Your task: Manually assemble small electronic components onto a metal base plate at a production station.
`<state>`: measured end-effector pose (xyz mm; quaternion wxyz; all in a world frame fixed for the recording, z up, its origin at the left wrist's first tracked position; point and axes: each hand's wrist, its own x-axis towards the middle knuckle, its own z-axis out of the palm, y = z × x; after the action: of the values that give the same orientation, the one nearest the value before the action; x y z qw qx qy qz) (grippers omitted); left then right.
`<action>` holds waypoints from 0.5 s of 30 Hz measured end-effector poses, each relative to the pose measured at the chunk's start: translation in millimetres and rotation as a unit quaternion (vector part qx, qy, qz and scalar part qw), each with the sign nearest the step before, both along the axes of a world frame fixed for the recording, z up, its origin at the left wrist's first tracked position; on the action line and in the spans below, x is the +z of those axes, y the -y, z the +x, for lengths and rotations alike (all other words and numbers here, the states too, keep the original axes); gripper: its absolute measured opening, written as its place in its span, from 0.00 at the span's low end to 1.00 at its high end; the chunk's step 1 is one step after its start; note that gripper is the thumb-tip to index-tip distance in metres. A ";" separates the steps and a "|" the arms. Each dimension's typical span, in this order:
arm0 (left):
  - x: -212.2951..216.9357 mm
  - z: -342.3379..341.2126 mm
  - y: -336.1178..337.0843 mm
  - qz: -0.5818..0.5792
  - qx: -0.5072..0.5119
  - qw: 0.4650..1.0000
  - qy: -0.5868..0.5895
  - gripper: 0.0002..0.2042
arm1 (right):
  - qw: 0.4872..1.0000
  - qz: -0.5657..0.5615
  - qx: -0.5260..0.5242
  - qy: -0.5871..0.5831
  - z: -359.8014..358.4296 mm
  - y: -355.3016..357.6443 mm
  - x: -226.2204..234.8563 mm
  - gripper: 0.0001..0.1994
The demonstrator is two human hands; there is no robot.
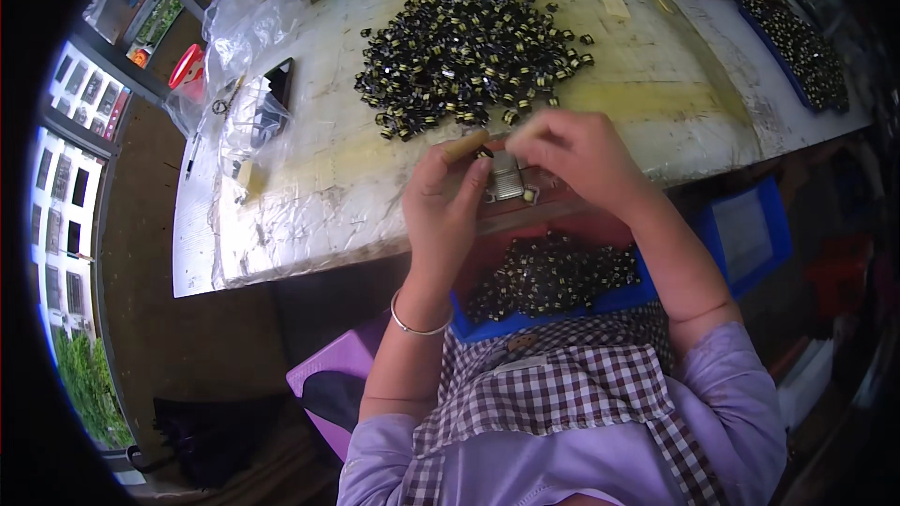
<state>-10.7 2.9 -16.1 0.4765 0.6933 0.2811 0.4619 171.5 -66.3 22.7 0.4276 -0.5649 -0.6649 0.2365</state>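
My left hand (441, 192) is at the table's near edge, thumb and index finger pinched on a small black-and-yellow part (484, 152). A tan cover sits over that index fingertip. Just right of it is a small silver ribbed metal block (507, 176), set on a reddish-brown base (553, 206). My right hand (577, 152) hovers beside and above the block. Its fingertips are smeared by motion, so what they hold, if anything, does not show. Beyond both hands, a large heap of similar black-and-yellow parts (459, 56) spreads over the table (309, 197).
A blue tray (600, 300) of similar parts rests at my lap, below the table edge. More blue trays with parts (797, 47) stand at the far right. Clear plastic bags (239, 23), a phone-like dark object (279, 80) and a red-rimmed container (186, 67) are at the left.
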 end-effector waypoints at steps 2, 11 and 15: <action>-2.6 8.1 -1.4 0.017 0.023 1.000 -0.008 0.12 | 0.977 0.060 -0.201 0.041 -3.1 -14.2 -0.6 0.08; 11.6 11.5 10.3 0.137 0.037 0.984 -0.103 0.13 | 0.976 0.103 -0.154 0.117 -2.2 -8.9 -17.3 0.10; 9.2 17.2 4.4 0.216 0.017 0.966 -0.142 0.12 | 0.977 0.102 -0.184 0.044 8.4 -2.7 -9.5 0.11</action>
<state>6.5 -1.5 -7.0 0.2625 0.8334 0.2510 0.4165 179.9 -63.6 13.2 0.4894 -0.6411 -0.5881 0.0594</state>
